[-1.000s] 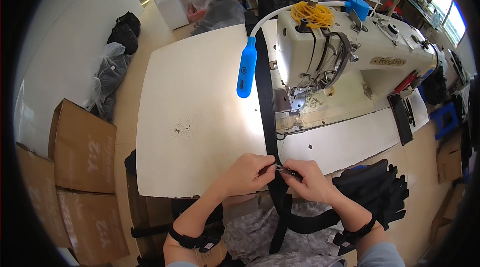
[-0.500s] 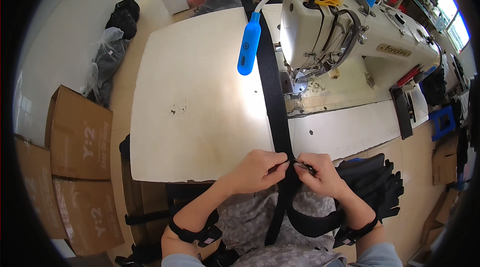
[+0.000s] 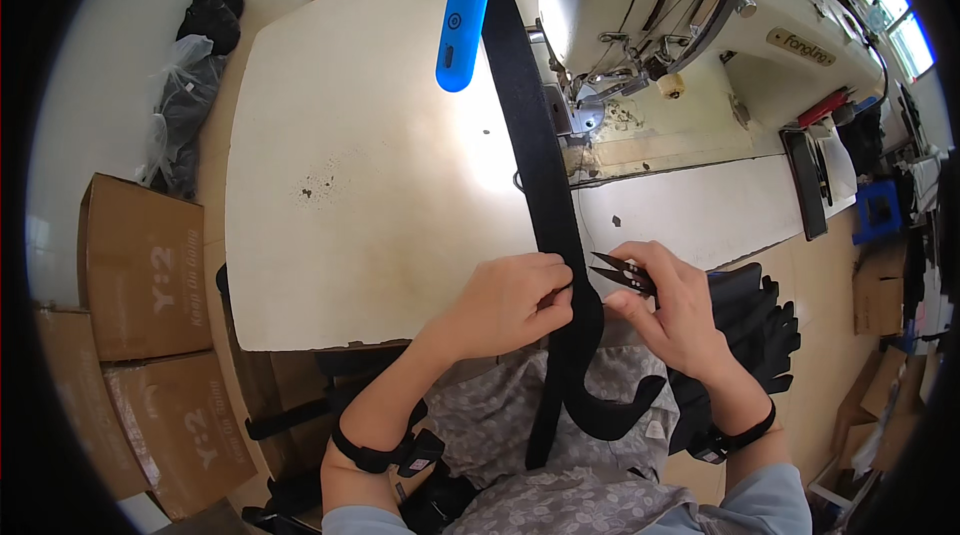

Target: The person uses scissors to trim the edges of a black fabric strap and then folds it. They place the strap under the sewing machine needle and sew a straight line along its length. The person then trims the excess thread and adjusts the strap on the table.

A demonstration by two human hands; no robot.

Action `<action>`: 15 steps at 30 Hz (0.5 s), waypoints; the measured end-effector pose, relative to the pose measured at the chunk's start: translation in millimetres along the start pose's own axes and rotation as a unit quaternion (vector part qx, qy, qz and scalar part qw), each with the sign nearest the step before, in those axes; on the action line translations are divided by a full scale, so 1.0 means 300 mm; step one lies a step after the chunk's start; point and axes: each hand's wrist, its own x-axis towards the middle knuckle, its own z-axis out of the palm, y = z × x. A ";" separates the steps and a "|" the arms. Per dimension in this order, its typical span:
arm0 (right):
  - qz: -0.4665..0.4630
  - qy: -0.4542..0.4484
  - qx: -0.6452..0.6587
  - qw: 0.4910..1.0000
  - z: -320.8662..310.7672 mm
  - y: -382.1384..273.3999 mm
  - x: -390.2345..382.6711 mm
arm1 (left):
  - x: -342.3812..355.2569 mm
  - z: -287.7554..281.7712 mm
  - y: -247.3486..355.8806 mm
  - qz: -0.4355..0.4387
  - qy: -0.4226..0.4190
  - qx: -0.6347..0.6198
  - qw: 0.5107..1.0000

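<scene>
A long black strap (image 3: 530, 135) runs from the back of the white table over the front edge and down onto the patterned apron on my lap. My left hand (image 3: 515, 300) pinches that strap at its left side, near the table's front. Just right of it, my right hand (image 3: 665, 310) grips black thread snips (image 3: 625, 273), their blades apart beside the strap. A fine thread hangs near the blades. The white sewing machine (image 3: 650, 5) stands beyond, its needle and presser foot right of the strap. A blue lamp or device (image 3: 462, 20) hangs above the table on a white neck.
The white tabletop (image 3: 350, 135) spreads to the left. Cardboard boxes (image 3: 145, 275) and dark bags (image 3: 190, 105) line the left wall. At my right are stacked black fabric pieces (image 3: 750, 325), a blue stool (image 3: 880, 215), more boxes, and a black tray (image 3: 805, 185) on the table.
My right hand has drawn apart from my left, and the snips now show with blades spread beside the strap. The view has shifted, with the machine and table higher in the picture.
</scene>
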 end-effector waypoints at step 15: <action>-0.159 -0.050 -0.310 0.936 -0.061 -0.033 -0.004 | 0.028 0.005 -0.003 0.001 -0.028 0.010 1.000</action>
